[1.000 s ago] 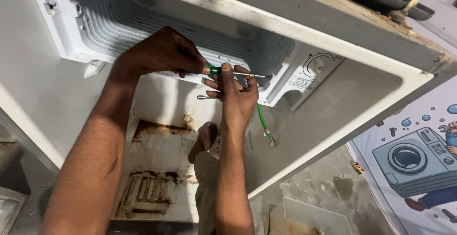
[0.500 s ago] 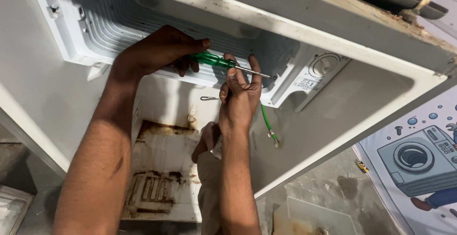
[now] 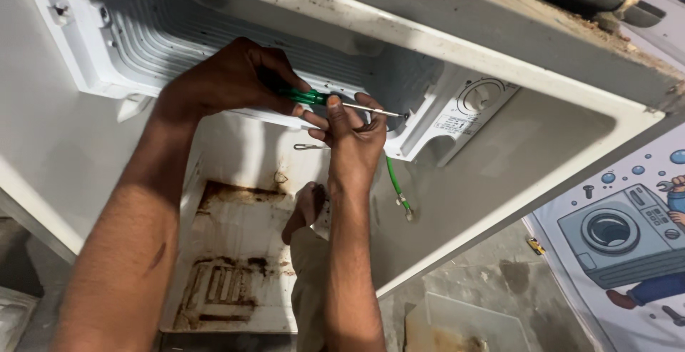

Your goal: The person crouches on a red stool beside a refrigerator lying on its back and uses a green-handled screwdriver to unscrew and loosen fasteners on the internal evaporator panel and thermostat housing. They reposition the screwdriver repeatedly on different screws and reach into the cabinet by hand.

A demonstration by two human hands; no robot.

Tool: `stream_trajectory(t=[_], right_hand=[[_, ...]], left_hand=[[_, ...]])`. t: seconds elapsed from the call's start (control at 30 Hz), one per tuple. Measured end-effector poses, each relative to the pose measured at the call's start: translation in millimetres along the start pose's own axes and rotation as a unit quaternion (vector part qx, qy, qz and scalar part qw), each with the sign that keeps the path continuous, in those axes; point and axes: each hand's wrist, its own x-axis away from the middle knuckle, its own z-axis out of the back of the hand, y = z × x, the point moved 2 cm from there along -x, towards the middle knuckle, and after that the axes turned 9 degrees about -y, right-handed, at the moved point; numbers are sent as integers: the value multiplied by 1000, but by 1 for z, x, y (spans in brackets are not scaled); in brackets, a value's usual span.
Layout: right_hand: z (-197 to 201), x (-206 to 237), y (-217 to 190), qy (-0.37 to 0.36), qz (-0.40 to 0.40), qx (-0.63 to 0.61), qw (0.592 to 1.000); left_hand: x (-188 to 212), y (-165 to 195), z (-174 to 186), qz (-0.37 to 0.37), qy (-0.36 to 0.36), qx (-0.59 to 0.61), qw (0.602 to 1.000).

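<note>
My left hand (image 3: 232,81) grips the green handle of a screwdriver (image 3: 307,97) inside an open white refrigerator cabinet (image 3: 499,181). Its thin metal shaft points right, and the tip rests at the left edge of a white control panel (image 3: 457,120) with a round dial. My right hand (image 3: 351,136) sits just below, fingers pinching the shaft near the handle. A green wire (image 3: 394,181) hangs from under the panel beside my right wrist.
The cabinet's lower wall is rust-stained (image 3: 235,252), with a foot (image 3: 303,211) and trouser leg resting there. A small metal clip (image 3: 308,146) sticks out left of my right hand. A washing-machine poster (image 3: 621,231) lies at the right, and a concrete floor (image 3: 485,281) below.
The screwdriver has slid right, so its tip now reaches the panel edge. My right hand rose slightly along the shaft. My left hand keeps its grip.
</note>
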Motion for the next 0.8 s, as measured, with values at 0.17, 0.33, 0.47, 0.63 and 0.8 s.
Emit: stream_trajectory(t=[0.17, 0.33, 0.47, 0.63, 0.8], right_hand=[[4, 0, -1, -57, 23, -68, 996], [7, 0, -2, -77, 14, -108, 991], [2, 1, -5, -69, 29, -91, 993], [-3, 7, -14, -10, 5, 68, 998], [-6, 5, -15, 15, -28, 145, 989]], left_hand=[[-6, 1, -4, 82, 10, 64, 995], [-9, -5, -3, 190, -28, -47, 980], [-9, -7, -2, 163, -18, 4, 986], [-8, -8, -2, 104, -18, 55, 993], [-5, -7, 0, 94, -25, -34, 995]])
